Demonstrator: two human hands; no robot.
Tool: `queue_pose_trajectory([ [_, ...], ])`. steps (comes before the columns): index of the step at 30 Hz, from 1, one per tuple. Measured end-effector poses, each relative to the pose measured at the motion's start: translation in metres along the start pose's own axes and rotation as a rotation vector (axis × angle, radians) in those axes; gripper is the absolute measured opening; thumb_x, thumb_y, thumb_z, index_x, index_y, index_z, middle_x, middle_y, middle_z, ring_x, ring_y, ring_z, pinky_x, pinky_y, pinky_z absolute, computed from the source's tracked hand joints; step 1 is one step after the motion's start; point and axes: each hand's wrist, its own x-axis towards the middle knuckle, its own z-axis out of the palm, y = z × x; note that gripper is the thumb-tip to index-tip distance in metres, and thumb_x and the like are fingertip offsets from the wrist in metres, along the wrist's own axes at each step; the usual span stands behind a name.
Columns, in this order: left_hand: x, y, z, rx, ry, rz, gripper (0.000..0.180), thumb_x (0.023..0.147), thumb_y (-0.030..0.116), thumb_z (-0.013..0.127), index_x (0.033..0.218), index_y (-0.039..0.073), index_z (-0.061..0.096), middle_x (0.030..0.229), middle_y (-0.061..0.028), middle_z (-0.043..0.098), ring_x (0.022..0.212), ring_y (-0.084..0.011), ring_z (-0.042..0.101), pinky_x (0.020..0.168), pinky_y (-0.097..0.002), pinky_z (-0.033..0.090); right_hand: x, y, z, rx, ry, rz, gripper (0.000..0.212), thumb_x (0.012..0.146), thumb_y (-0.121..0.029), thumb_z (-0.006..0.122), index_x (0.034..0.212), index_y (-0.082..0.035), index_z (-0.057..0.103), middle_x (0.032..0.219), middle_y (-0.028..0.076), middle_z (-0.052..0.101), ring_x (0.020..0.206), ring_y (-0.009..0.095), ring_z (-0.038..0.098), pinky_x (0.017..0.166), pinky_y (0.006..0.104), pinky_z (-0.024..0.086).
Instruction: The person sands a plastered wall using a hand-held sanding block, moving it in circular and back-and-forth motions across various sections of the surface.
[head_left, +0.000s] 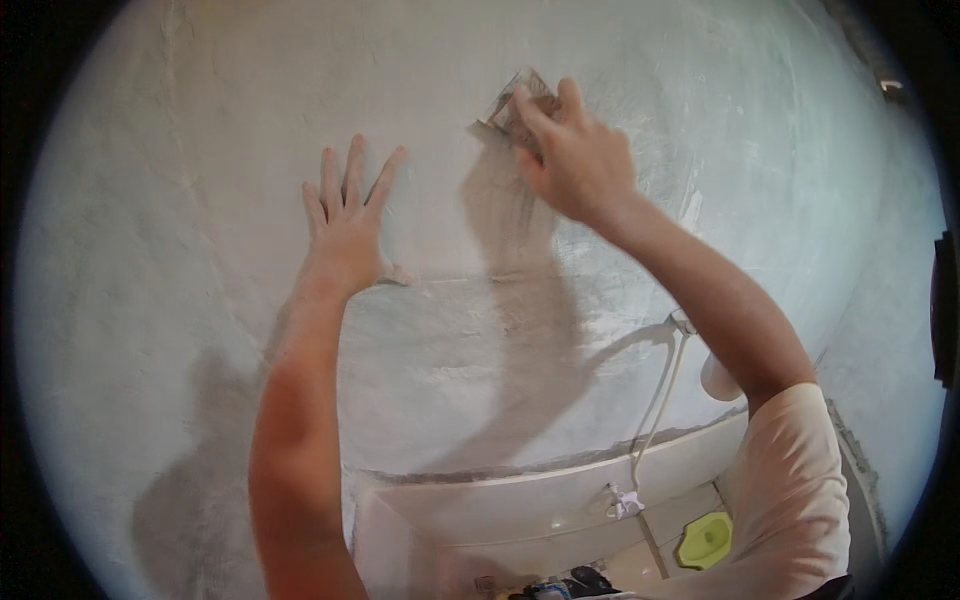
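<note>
- The right hand point(580, 160) is raised against the grey plastered wall point(200, 200), fingers closed over a folded piece of sandpaper point(518, 105) and pressing it flat to the surface.
- The sandpaper sits high on the wall, near the upper middle of the view, with its brownish corner poking out above and to the left of the fingertips.
- The left hand point(348, 225) lies open on the same wall, palm down, fingers spread wide and pointing up; it holds nothing.
- The two hands are near each other but apart, the left one lower and to the left of the sandpaper.
- A dark shadow of the right arm falls on the wall below the sandpaper, and a second shadow sits at lower left.
- The wall's surface looks uneven, with paler powdery streaks to the right of the right forearm.
- Below the wall runs a white ledge point(520, 495) with a thin white hose point(655, 405) hanging down over it.
- A lime-green object point(706, 540) lies at the lower right, beside the person's pale sleeve point(800, 490).
</note>
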Motion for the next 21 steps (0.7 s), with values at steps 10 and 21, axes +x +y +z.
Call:
queue_pose_trajectory([
  [10,-0.001,-0.020,0.022,-0.075,0.119,0.124,0.157,0.047,0.040,0.106,0.174,0.041,0.015,0.184,-0.0074,-0.001,0.168,-0.0411,-0.004,0.133,-0.0691,0.008,0.013,0.002,-0.012,-0.007,-0.017,-0.111,0.040,0.099,-0.034,0.069,0.137,-0.020,0.066,0.143,0.014,0.059,0.095,0.037,0.077,0.078,0.0529,0.062],
  [21,-0.005,-0.016,0.020,-0.115,0.125,0.072,0.159,0.043,0.035,0.106,0.174,0.037,0.017,0.184,-0.0111,0.001,0.168,-0.0402,-0.005,0.132,-0.0695,0.004,-0.207,-0.098,0.130,0.361,0.188,0.151,0.068,0.089,-0.030,0.082,0.152,-0.019,0.061,0.109,0.012,0.057,0.080,0.023,0.067,0.053,0.0360,0.053],
])
